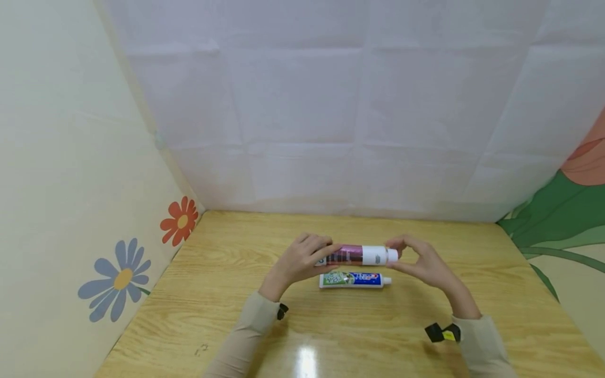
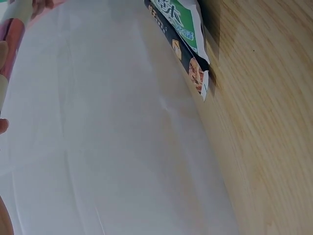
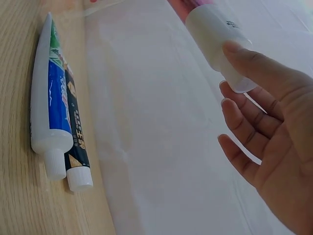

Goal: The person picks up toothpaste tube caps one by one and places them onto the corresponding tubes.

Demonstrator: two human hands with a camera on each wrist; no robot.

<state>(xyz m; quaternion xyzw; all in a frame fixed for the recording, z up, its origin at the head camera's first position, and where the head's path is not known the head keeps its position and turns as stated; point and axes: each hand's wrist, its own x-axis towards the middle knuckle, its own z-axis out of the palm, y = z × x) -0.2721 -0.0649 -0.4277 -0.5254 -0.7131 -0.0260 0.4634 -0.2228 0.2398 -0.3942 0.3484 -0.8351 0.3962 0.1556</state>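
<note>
A pink-and-white toothpaste tube (image 1: 375,255) with a white cap is held level above the table, its cap to the right. My left hand (image 1: 302,258) grips its tail end. At the other end, my right hand (image 1: 423,262) pinches the tube near the cap between thumb and forefinger; its other fingers are loosely bent in the right wrist view. Below lie a blue, green and white toothpaste tube (image 3: 59,98) and, beside it, a black toothpaste tube (image 3: 78,129) with a white cap. The held tube and left hand largely hide the black one in the head view.
The wooden table (image 1: 198,299) ends at a white sheet (image 1: 302,173) hanging behind it. A wall with painted flowers (image 1: 118,278) borders the left side, and painted green leaves (image 1: 567,215) mark the right wall. Black bands (image 1: 442,333) sit at both wrists.
</note>
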